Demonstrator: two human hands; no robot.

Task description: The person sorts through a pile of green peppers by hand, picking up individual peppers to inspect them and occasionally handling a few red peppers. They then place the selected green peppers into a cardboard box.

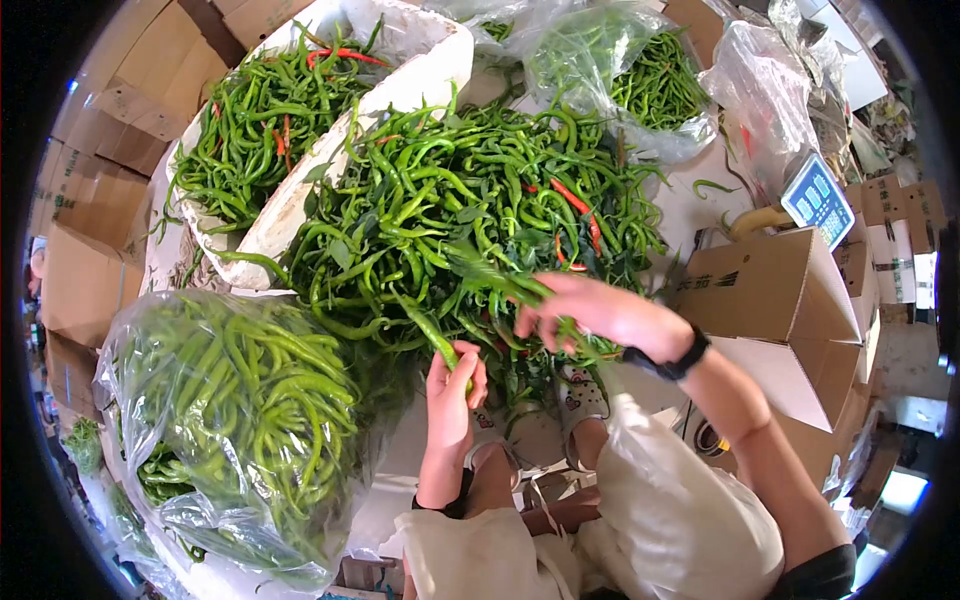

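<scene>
At six o'clock, nearest the wearer, pale cloth (690, 510) covers the lap, with decorated shoes (583, 398) just past it. Above them the left hand (458, 378) holds one long green pepper (428, 328), thumb and fingers closed round its lower end, its other end pointing toward eleven o'clock. The right hand (585, 312), motion-blurred and wearing a black band (680, 358) at the wrist, reaches in from four o'clock; its bent fingers grip blurred green peppers (495, 270) that stick out toward ten o'clock. At eight o'clock a clear plastic bag (265, 420) bulges with light green peppers, and at three o'clock an open carton (755, 285) stands with its flaps spread. Just beyond both hands, from the centre up to twelve, lies a large loose pile (430, 190) of green peppers, with some red ones (578, 205) and leaves among them. Farther out, a white box (300, 195) of peppers sits at ten o'clock, beside the pile. Another clear bag (590, 55) with peppers lies at one o'clock, and a blue display panel (818, 200) tilts between two and three. Brown cartons (95, 285) are stacked at nine.
</scene>
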